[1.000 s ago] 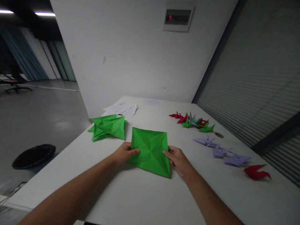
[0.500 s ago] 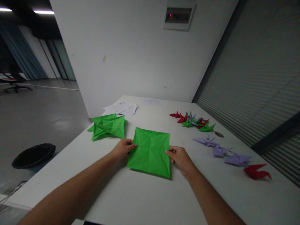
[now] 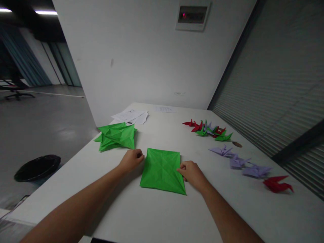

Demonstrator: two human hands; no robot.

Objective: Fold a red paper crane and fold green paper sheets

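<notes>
A green square sheet of origami paper (image 3: 162,170), crossed by crease lines, lies nearly flat on the white table in front of me. My left hand (image 3: 131,160) is just off its left edge, fingers curled in with nothing visible in them. At the right edge, my right hand (image 3: 191,172) pinches the paper, thumb on top and fingers partly hidden. Beyond my left hand sits a loose pile of creased green sheets (image 3: 116,136).
On the right stand several folded paper cranes: a mixed cluster (image 3: 207,130) farther back, purple cranes (image 3: 257,171) and a red crane (image 3: 277,184) nearer. A brown disc (image 3: 237,144) lies beside them. Printed papers (image 3: 131,116) lie at the back; a black-lined bin (image 3: 37,168) stands left.
The green sheet has come down flatter onto the table, its far edge lower and nearer me. My left hand has let go of its left edge; my right hand stays at the right edge.
</notes>
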